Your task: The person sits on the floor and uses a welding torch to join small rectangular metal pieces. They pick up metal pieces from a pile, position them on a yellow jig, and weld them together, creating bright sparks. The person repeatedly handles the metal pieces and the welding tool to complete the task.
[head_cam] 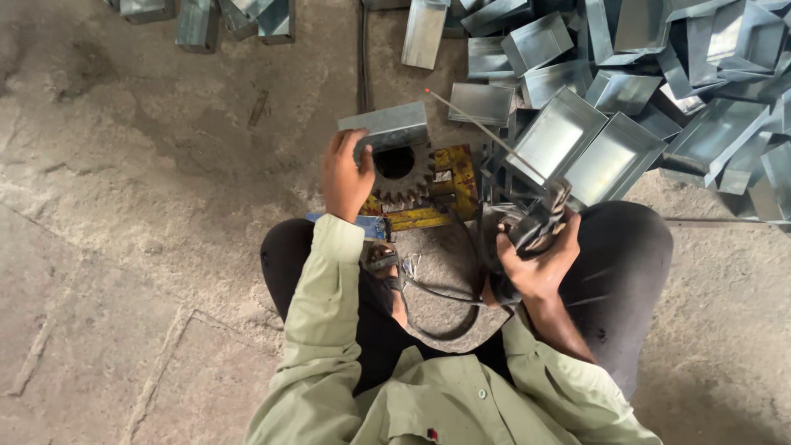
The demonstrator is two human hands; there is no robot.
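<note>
Head view
Floor: you sit on a rough, stained concrete floor (pixel 124 206), knees spread, in a pale green shirt; there are cracks and dark patches to your left.
Around you: a heap of shiny sheet-metal boxes (pixel 643 91) fills the upper right, and a few more lie along the top edge.
In front of you: a rusty toothed gear (pixel 401 173) lies flat on a yellow block (pixel 456 177), with a round grey metal disc (pixel 445 284) between your legs.
Left hand: your left hand (pixel 346 177) is closed on the near end of a grey sheet-metal box (pixel 386 125), pressing it down at the gear's far rim.
Box axis: its long side runs left to right across your view, rising slightly toward the right.
Right hand: your right hand (pixel 535 259) is clenched around a dark electrode holder (pixel 540 222).
Rod: a thin welding rod (pixel 486 132) sticks out of the holder, pointing up and left, its tip near the box's right end; you cannot tell whether it touches.
</note>
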